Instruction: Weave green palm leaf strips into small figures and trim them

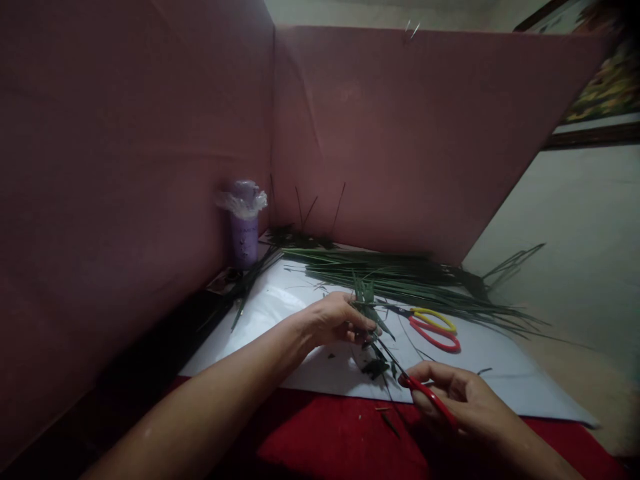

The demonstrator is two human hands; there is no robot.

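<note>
Long, narrow leaves point(370, 273) lie in a loose sheaf across the middle of the frame, dark green, blade-like and tapering to thin points at the right; they rest on a smooth, pale white board point(270, 310), whose surface catches a soft shine at centre left; under its near edge, at the bottom of the frame, spreads a deep red cloth point(320, 440). The left hand point(345, 320), just below the centre, is closed, thumb and fingers pinching a small green leaf piece point(365, 293) with jagged, pointed ends that stick up and out past the grip; the right hand point(455, 393), at the lower right, is curled around the red handle of a pair of slim scissors point(434, 399); their dark blades point up and left to the leaf piece, though whether they are parted I cannot tell; the hands are apart, near each other. Small, crumpled leaf scraps point(375, 368) lie below the left hand; just right of it rests a second pair of scissors point(434, 327), its loops one yellow and one red, of glossy look. At centre left stands a purple cup point(245, 240), with crinkled clear plastic point(245, 200) around its upper part; dull pink panels point(390, 133) rise behind, faintly creased.
</note>
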